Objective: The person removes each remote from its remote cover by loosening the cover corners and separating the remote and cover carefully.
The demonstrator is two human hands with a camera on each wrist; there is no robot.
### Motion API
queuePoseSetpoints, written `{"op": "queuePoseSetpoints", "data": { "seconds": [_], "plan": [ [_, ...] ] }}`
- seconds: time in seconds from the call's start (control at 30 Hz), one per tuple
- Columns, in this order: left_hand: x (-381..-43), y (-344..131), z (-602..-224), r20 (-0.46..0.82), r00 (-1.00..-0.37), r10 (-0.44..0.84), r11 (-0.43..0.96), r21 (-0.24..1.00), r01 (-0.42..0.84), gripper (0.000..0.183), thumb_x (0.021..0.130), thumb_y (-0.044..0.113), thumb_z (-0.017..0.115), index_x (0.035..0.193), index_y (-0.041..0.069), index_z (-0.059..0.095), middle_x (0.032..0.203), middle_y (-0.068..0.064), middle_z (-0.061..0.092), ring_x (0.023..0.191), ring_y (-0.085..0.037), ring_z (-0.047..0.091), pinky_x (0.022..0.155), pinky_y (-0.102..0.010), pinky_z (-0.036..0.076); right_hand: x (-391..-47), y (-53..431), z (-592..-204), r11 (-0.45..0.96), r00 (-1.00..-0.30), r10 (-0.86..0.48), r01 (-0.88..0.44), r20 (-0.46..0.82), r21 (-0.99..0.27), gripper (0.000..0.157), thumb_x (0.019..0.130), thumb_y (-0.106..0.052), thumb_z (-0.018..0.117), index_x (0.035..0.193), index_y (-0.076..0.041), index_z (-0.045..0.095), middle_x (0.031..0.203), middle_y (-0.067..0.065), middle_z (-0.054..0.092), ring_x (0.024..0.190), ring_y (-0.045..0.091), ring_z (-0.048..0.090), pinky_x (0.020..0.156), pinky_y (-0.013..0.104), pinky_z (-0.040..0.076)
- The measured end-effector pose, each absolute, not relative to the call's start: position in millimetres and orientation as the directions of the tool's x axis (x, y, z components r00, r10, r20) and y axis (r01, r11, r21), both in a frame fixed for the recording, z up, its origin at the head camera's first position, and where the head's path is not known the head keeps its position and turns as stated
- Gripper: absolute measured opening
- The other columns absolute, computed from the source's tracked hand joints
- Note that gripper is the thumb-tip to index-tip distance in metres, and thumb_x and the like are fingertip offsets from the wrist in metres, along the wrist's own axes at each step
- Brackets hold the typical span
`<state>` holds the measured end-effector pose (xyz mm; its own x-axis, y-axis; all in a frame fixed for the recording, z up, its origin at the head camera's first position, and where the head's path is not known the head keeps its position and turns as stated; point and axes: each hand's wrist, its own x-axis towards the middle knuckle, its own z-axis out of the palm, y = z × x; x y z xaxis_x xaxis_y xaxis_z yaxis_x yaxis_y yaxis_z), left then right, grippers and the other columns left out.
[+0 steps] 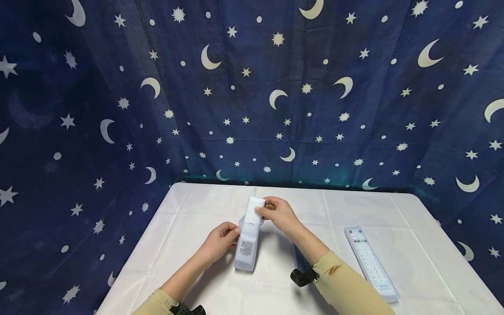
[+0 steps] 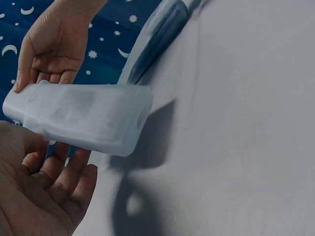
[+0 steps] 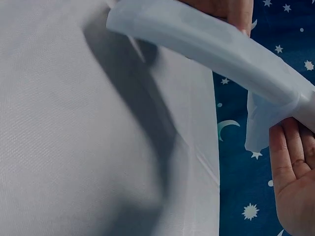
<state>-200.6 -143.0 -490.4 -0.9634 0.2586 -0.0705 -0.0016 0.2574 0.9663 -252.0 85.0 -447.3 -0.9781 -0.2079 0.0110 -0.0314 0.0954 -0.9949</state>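
Note:
A white remote control [image 1: 255,211] is held above the table, partly inside a translucent cover [image 1: 247,259]. A greyish label patch shows through the cover, and the white end sticks out bare at the far side. My right hand [image 1: 280,215] pinches that bare end between thumb and fingers. At the cover's near-left edge my left hand [image 1: 218,242] pinches between thumb and forefinger; its other fingers are loosely curled in the left wrist view. A loose flap of the cover [image 3: 258,125] hangs below the remote in the right wrist view.
On the right of the white table [image 1: 197,205] lies another remote [image 1: 372,262] in a clear cover, buttons up. A dark remote-shaped thing [image 1: 300,259] lies partly hidden under my right forearm. Behind the table hangs a blue curtain [image 1: 252,109] with moons and stars.

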Motion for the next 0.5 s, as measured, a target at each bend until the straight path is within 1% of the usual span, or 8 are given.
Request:
{"op": "queuePoseSetpoints", "data": {
  "seconds": [0.13, 0.27, 0.4, 0.5],
  "plan": [
    [-200, -138, -490, -0.09, -0.965, 0.245, 0.228, 0.973, -0.033, 0.038, 0.106, 0.032, 0.057, 0.124, -0.002, 0.057, 0.109, -0.01, 0.066, 0.099, -0.021, 0.065, 0.088, -0.043, 0.057, -251, 87, -444, 0.07, -0.979, -0.205, -0.031, 0.016, -0.997, 0.03, 0.093, -0.01, 0.074, 0.117, 0.006, 0.066, 0.1, 0.01, 0.073, 0.087, 0.017, 0.068, 0.08, 0.035, 0.059],
    [-200, -132, -489, -0.107, -0.953, 0.283, 0.199, 0.979, -0.05, 0.048, 0.101, 0.035, 0.064, 0.13, -0.002, 0.054, 0.114, -0.01, 0.067, 0.1, -0.021, 0.064, 0.084, -0.038, 0.055, -251, 88, -440, 0.056, -0.981, -0.192, -0.047, 0.035, -0.997, 0.031, 0.092, -0.01, 0.074, 0.117, 0.007, 0.066, 0.1, 0.011, 0.073, 0.087, 0.018, 0.069, 0.081, 0.036, 0.059],
    [-199, -126, -489, -0.13, -0.936, 0.326, 0.205, 0.977, -0.064, 0.058, 0.096, 0.037, 0.072, 0.134, -0.003, 0.054, 0.116, -0.01, 0.069, 0.102, -0.021, 0.065, 0.085, -0.039, 0.056, -250, 89, -439, 0.057, -0.979, -0.2, -0.044, 0.031, -0.997, 0.032, 0.092, -0.011, 0.075, 0.117, 0.007, 0.066, 0.1, 0.01, 0.073, 0.087, 0.018, 0.069, 0.082, 0.037, 0.059],
    [-198, -122, -489, -0.155, -0.935, 0.319, 0.233, 0.969, -0.081, 0.061, 0.093, 0.039, 0.076, 0.135, -0.002, 0.056, 0.116, -0.009, 0.069, 0.101, -0.022, 0.065, 0.084, -0.041, 0.056, -250, 88, -439, 0.056, -0.977, -0.21, -0.043, 0.03, -0.997, 0.032, 0.092, -0.01, 0.074, 0.117, 0.007, 0.066, 0.099, 0.011, 0.073, 0.087, 0.019, 0.069, 0.082, 0.037, 0.059]
  ]
}}
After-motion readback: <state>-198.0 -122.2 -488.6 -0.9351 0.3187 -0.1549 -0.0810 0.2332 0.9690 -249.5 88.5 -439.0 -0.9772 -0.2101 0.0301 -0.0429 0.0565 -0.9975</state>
